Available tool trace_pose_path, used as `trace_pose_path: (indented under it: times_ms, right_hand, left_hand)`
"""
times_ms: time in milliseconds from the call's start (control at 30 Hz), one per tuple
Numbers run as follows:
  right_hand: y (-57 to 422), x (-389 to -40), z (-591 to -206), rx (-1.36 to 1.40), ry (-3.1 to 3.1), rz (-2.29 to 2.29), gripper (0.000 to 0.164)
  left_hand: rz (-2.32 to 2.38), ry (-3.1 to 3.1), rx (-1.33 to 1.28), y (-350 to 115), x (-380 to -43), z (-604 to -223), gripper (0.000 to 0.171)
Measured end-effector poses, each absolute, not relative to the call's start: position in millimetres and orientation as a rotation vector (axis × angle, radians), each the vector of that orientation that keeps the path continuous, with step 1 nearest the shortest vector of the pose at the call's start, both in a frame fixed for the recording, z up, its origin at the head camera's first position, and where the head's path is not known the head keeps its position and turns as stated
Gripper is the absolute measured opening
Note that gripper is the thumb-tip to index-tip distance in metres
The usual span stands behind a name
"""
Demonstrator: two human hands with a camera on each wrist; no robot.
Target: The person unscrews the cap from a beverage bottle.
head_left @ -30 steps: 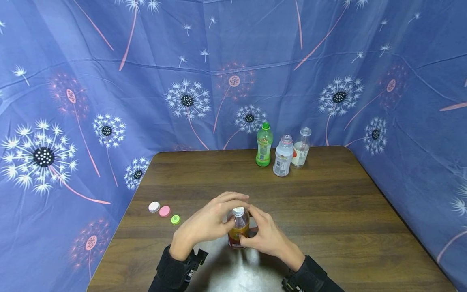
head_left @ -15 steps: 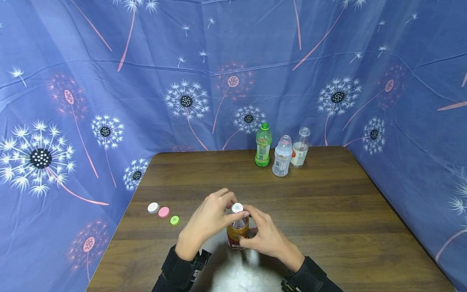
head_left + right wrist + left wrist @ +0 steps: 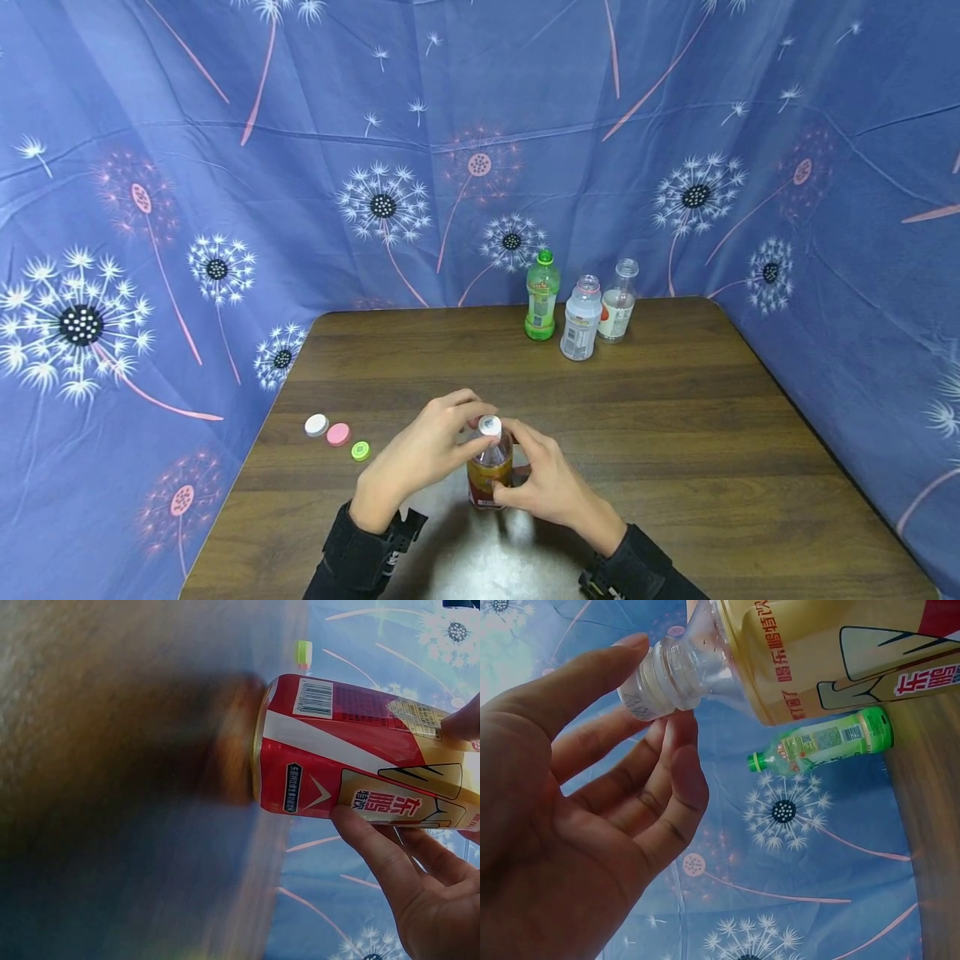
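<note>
Right hand [image 3: 551, 483] grips the upright bottle [image 3: 483, 473], near side of the table [image 3: 675, 450]. Left hand [image 3: 423, 454] pinches its white cap [image 3: 491, 425].

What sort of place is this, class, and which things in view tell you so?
Probably a makeshift recording corner, though the wider room is out of view: a dandelion-print cloth hangs behind and beside a wooden table, with three bottles grouped near its far edge.
</note>
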State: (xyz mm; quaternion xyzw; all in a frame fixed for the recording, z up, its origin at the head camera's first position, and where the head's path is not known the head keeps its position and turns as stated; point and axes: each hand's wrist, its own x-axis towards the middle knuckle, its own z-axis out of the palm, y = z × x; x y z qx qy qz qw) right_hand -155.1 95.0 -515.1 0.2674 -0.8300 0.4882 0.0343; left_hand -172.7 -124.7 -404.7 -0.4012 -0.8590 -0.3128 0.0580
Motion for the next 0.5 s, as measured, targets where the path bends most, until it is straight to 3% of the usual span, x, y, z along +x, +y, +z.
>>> trace_pose_path:
  times_ms: [500]
  right_hand:
    - [94.4, -155.9, -517.1, 0.827, -2.521, 1.489, 0.082]
  left_hand:
    - [-0.829, -2.635, -1.400, -131.2, -171.1, -398.0, 0.039]
